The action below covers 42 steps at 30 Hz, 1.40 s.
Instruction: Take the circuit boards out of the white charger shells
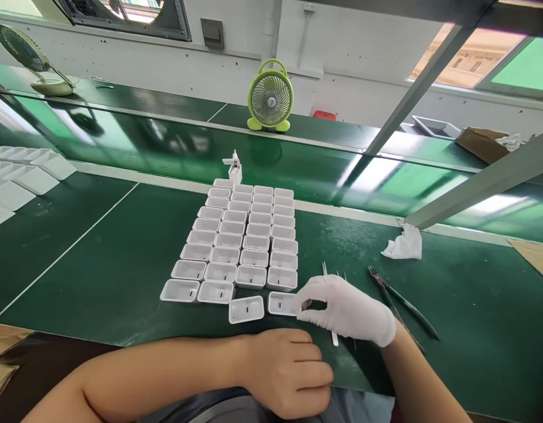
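My right hand (344, 308), in a white glove, pinches the right end of a small white plastic box (279, 304) on the green tabletop. Beside it on the left lies another box (246, 310), open side up with a small dark slot in its floor. Behind these, several like boxes (254, 258) stand in close columns running toward the back. Bare and curled into a fist, my left hand (289, 373) rests at the front edge of the table with nothing visible in it. Tweezers (334, 338) lie partly hidden beneath my right hand.
Green-handled cutting pliers (404, 305) lie right of my right hand, with crumpled white tissue (404, 244) behind. A small white container (235, 170) stands past the columns. White boxes (24, 176) are stacked far left. A green fan (270, 100) sits on the back shelf.
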Tool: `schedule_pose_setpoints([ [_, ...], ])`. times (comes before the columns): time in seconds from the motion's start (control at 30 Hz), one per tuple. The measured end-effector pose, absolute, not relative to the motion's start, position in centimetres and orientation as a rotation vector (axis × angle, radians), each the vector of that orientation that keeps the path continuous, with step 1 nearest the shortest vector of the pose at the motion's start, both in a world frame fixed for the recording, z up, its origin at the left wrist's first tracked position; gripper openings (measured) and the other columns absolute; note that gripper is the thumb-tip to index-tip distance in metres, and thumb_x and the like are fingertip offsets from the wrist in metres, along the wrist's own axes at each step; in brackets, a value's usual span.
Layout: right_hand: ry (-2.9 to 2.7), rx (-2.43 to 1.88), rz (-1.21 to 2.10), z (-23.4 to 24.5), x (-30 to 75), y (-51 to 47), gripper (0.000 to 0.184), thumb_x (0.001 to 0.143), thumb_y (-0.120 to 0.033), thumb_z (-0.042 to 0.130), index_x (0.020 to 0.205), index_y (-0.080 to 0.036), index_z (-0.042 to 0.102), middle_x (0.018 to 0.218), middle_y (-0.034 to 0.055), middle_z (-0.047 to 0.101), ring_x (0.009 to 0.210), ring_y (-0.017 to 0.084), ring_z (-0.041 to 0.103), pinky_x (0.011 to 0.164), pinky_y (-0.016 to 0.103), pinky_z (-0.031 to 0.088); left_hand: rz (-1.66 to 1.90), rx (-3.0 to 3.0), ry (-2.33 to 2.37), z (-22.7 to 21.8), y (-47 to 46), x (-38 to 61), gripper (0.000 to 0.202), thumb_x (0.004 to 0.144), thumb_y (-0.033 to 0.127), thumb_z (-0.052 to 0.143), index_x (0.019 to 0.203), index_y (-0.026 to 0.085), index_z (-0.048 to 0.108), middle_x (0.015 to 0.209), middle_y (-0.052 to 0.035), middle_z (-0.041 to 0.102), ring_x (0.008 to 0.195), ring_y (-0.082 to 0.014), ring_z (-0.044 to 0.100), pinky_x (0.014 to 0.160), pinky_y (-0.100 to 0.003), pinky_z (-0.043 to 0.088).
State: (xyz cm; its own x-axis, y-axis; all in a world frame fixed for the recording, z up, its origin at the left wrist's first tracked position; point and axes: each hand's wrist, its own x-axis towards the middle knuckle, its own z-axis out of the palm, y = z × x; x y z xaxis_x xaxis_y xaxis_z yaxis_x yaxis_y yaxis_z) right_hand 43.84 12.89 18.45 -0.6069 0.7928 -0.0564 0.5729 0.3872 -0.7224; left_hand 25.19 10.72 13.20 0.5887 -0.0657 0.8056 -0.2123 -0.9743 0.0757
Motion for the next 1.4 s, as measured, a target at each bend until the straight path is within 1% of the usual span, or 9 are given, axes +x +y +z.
schedule_pose_setpoints([
  [0.1, -2.283, -1.062, 0.893, 18.3, 43.3, 12.5, 0.009, 0.093, -0.016, 0.071, 0.098, -0.024, 0.075, 0.082, -0.0037, 0.071, 0.071, 0.012, 0.061, 0.071, 0.026, 0.046, 1.393, 2.581, -0.335, 12.7, 10.3, 25.4, 0.018, 0.079, 0.02, 0.064, 0.062, 0.014, 0.065, 0.068, -0.0016, 0.052, 0.053, -0.0114, 0.037, 0.046, -0.029, 0.03],
  [0.2, -2.224, -0.907, 0.462, 18.1, 41.9, 12.1, 0.01, 0.1, -0.019, 0.06, 0.099, -0.019, 0.07, 0.074, -0.0012, 0.066, 0.065, 0.015, 0.053, 0.066, 0.031, 0.042, 1.364, 2.506, -0.418, 11.4, 9.6, 25.1, 0.018, 0.08, 0.022, 0.065, 0.066, 0.012, 0.068, 0.067, 0.0002, 0.051, 0.054, -0.009, 0.041, 0.045, -0.027, 0.034],
  [0.33, -2.463, -0.674, 0.102, 17.5, 39.3, 11.9, 0.018, 0.101, -0.019, 0.051, 0.093, -0.015, 0.067, 0.094, 0.0068, 0.069, 0.083, 0.022, 0.058, 0.07, 0.038, 0.043, 0.914, 2.63, -0.48, 9.9, 8.8, 24.3, 0.018, 0.082, 0.025, 0.069, 0.09, 0.008, 0.074, 0.065, 0.0022, 0.051, 0.052, -0.0072, 0.048, 0.049, -0.023, 0.044],
  [0.47, -2.6, -0.56, 0.045, 16.6, 37.9, 11.9, 0.019, 0.102, -0.014, 0.048, 0.095, -0.014, 0.067, 0.107, 0.0073, 0.069, 0.104, 0.025, 0.057, 0.084, 0.041, 0.047, 0.637, 2.693, -0.4, 9.7, 8.6, 23.9, 0.023, 0.087, 0.029, 0.068, 0.101, 0.01, 0.072, 0.061, 0.0053, 0.047, 0.043, -0.0064, 0.042, 0.045, -0.023, 0.043],
  [0.9, -2.704, -0.641, 0.153, 16.6, 37.7, 11.9, 0.02, 0.102, -0.011, 0.046, 0.111, -0.012, 0.063, 0.111, 0.0087, 0.066, 0.106, 0.024, 0.055, 0.086, 0.04, 0.047, 0.937, 2.57, -0.303, 10.1, 8.8, 24.6, 0.022, 0.074, 0.033, 0.078, 0.082, 0.014, 0.07, 0.049, 0.0093, 0.035, 0.038, -0.0063, 0.034, 0.041, -0.024, 0.039],
  [1.03, -2.513, -0.669, 0.07, 17.6, 39.0, 11.8, 0.026, 0.103, -0.014, 0.043, 0.088, -0.015, 0.065, 0.092, 0.0076, 0.066, 0.081, 0.02, 0.055, 0.068, 0.036, 0.039, 0.916, 2.611, -0.369, 10.0, 8.7, 24.5, 0.017, 0.078, 0.027, 0.072, 0.086, 0.012, 0.072, 0.05, 0.008, 0.036, 0.041, -0.0065, 0.04, 0.042, -0.023, 0.039],
  [1.13, -2.49, -0.75, -0.154, 17.9, 40.5, 11.6, 0.042, 0.106, -0.024, 0.046, 0.065, -0.018, 0.055, 0.062, 0.0026, 0.052, 0.06, 0.018, 0.041, 0.057, 0.035, 0.026, 0.861, 2.666, -0.408, 10.3, 8.7, 24.3, 0.014, 0.082, 0.022, 0.066, 0.087, 0.012, 0.073, 0.053, 0.0067, 0.038, 0.045, -0.0066, 0.044, 0.043, -0.023, 0.039],
  [1.23, -2.576, -0.798, -0.27, 17.6, 41.4, 11.7, 0.047, 0.107, -0.03, 0.049, 0.061, -0.019, 0.053, 0.055, 0.0008, 0.042, 0.054, 0.017, 0.031, 0.055, 0.036, 0.014, 0.827, 2.684, -0.407, 10.5, 8.7, 24.1, 0.014, 0.082, 0.024, 0.067, 0.086, 0.012, 0.072, 0.054, 0.0064, 0.038, 0.044, -0.0064, 0.042, 0.043, -0.023, 0.039],
  [1.4, -2.615, -0.826, -0.258, 16.9, 41.1, 11.8, 0.043, 0.107, -0.026, 0.049, 0.065, -0.019, 0.057, 0.053, -0.0001, 0.04, 0.053, 0.017, 0.03, 0.057, 0.036, 0.01, 1.107, 2.584, -0.346, 11.0, 8.7, 24.3, 0.011, 0.082, 0.02, 0.066, 0.081, 0.011, 0.071, 0.054, 0.0062, 0.038, 0.044, -0.0066, 0.038, 0.042, -0.023, 0.038],
])
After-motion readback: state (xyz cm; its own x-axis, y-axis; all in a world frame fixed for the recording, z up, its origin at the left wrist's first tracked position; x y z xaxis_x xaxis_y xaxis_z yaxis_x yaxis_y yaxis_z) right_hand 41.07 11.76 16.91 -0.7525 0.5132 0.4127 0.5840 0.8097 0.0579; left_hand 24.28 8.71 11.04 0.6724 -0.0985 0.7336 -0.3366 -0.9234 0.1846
